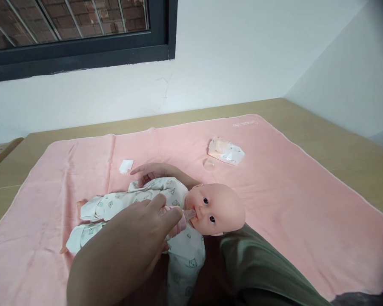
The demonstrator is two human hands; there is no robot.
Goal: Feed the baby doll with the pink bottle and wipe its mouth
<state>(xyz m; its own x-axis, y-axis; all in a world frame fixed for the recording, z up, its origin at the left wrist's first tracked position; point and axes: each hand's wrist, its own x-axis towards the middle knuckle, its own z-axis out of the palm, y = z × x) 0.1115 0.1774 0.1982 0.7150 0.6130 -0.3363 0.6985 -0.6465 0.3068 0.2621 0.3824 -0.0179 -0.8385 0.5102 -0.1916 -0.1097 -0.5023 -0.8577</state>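
Note:
A bald baby doll (223, 209) in a white patterned outfit lies on its back, its head to the right and legs to the left. My left hand (150, 225) grips a small pink baby bottle (178, 227), thumb on the near side. The bottle's clear nipple (189, 214) touches the doll's mouth; most of the bottle is hidden by my fingers. Beneath the doll's neck passes my right arm, its sleeve (261, 259) greenish-grey. My right hand (151, 171) emerges on the far side, fingers loose and apart against the doll's body, index finger pointing left.
A pink blanket (290, 199) covers much of the wooden surface (325, 127). Near its far side lie a white printed packet (226, 151), a small clear dome-shaped piece (209, 164) and a folded white tissue or cloth (126, 166). A white wall (230, 55) and dark-framed window (83, 57) stand behind.

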